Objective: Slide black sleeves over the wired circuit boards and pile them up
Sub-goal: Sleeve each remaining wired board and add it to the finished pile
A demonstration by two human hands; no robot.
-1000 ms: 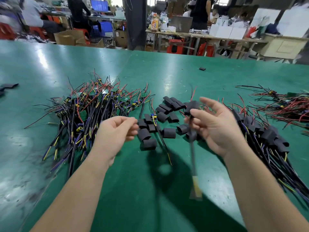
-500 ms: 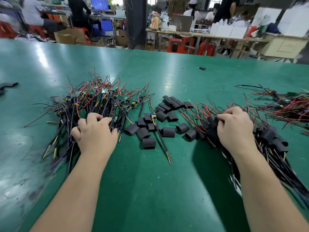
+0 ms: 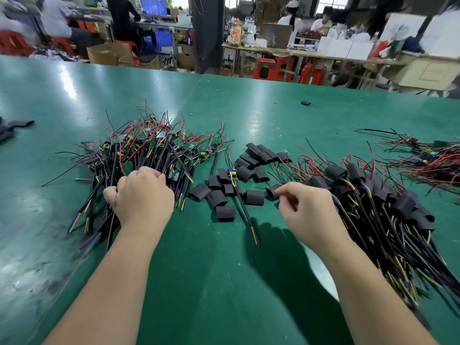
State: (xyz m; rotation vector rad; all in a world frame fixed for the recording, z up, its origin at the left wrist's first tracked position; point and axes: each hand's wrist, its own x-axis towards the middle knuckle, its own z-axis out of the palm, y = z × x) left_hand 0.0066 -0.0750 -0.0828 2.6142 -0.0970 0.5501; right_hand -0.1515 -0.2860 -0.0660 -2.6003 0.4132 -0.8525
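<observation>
A heap of bare wired circuit boards [image 3: 159,148], green boards with red, black and yellow leads, lies at centre left. My left hand [image 3: 142,195] sits on its near side, fingers curled down into the wires, gripping a lead. Several loose black sleeves [image 3: 254,197] are scattered in the middle, with one bare wired board [image 3: 232,173] among them. My right hand [image 3: 308,210] hovers just right of them with loosely curled fingers, its fingertips at the nearest sleeve [image 3: 272,190]; it holds nothing. The pile of sleeved boards [image 3: 398,205] lies right of that hand.
The green table [image 3: 211,282] stretches far back. Another tangle of wired boards [image 3: 433,163] lies at the right edge. A stray sleeve [image 3: 305,103] sits far back, and black pieces [image 3: 17,124] at the left edge. People work at benches behind.
My right hand put a sleeved board on the right pile, then moved left toward the loose sleeves. My left hand dropped onto the bare-board heap and curled its fingers into it.
</observation>
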